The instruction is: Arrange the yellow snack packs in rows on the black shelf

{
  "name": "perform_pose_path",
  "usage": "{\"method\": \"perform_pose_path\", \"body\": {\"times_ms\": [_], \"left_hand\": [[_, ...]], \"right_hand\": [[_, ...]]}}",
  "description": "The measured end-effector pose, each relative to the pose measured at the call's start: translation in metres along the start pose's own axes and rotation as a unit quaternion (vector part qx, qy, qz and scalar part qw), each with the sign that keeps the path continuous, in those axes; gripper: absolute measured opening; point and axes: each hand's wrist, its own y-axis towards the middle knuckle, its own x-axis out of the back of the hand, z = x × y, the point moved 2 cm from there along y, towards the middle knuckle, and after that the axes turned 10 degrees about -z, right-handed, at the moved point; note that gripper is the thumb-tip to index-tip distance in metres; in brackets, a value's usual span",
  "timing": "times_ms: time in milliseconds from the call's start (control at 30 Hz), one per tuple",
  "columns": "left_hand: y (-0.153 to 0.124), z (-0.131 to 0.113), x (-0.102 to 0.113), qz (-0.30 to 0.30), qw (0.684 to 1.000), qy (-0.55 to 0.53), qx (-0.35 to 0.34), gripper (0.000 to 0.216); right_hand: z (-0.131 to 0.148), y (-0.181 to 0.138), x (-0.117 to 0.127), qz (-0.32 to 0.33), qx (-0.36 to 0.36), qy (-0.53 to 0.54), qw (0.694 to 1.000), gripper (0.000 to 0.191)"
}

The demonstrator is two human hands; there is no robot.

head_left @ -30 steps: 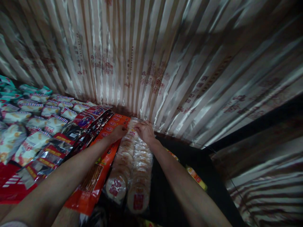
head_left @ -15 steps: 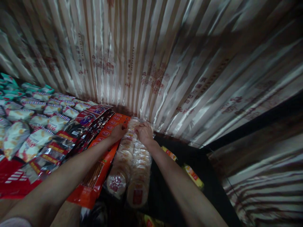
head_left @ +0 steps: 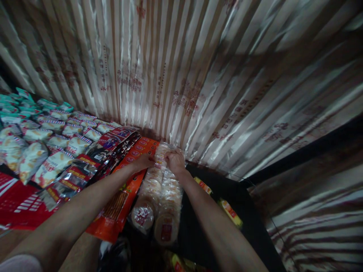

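Observation:
Two rows of clear-wrapped packets of round, pale crackers (head_left: 166, 226) run away from me, each packet overlapping another. My left hand (head_left: 145, 161) is at the far end of the left row, its fingers closed at the edge of a cracker packet (head_left: 160, 155). Beside it my right hand (head_left: 175, 161) bends over the far end of the right row, fingers curled together on the wrapping. The dim light and the hand itself partly hide the right fingertips. Left of the rows, under my left forearm, lies a long orange snack bag (head_left: 124, 200) with brown sticks showing on it.
Dark red and black snack packs (head_left: 109, 145) overlap left of the orange bag. Farther left are white chip-like bags (head_left: 56, 166), green packets (head_left: 21, 104) and a red bag (head_left: 17, 204). Yellow packets (head_left: 231, 211) lie on the black surface (head_left: 198, 226). A striped, shiny curtain (head_left: 159, 75) hangs behind.
The view has shifted slightly, so the goods at left appear farther right. Both hands stay at the far end of the cracker rows, with only small finger movement.

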Motion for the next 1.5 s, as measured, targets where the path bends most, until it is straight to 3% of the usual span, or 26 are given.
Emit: {"method": "perform_pose_path", "body": {"times_ms": [233, 433, 700, 967, 1100, 1233, 1500], "left_hand": [[-0.005, -0.003, -0.007, -0.081, 0.996, 0.036, 0.024, 0.019], [-0.005, 0.0, -0.01, -0.115, 0.991, 0.062, 0.034, 0.021], [-0.006, 0.003, -0.008, -0.132, 0.987, 0.073, 0.054, 0.023], [-0.022, 0.001, 0.009, -0.155, 0.97, 0.182, 0.049, 0.022], [-0.03, 0.001, 0.009, -0.095, 0.985, 0.144, 0.02, 0.019], [-0.034, 0.0, 0.007, -0.058, 0.996, 0.051, 0.033, 0.014], [-0.033, 0.003, -0.003, -0.105, 0.993, 0.002, 0.052, 0.013]], "right_hand": [[0.001, -0.004, 0.01, -0.025, 0.028, 0.027, 0.999, 0.014], [-0.002, -0.011, 0.008, 0.028, 0.086, 0.059, 0.994, 0.013], [0.001, -0.017, 0.003, -0.004, 0.056, 0.073, 0.996, 0.01], [0.004, -0.018, 0.003, 0.006, 0.032, 0.07, 0.997, 0.01], [0.005, -0.02, 0.005, 0.009, 0.014, 0.062, 0.998, 0.01], [0.006, -0.022, 0.006, 0.006, 0.006, 0.063, 0.998, 0.011], [0.003, -0.024, 0.002, -0.041, 0.043, 0.088, 0.994, 0.01]]}}
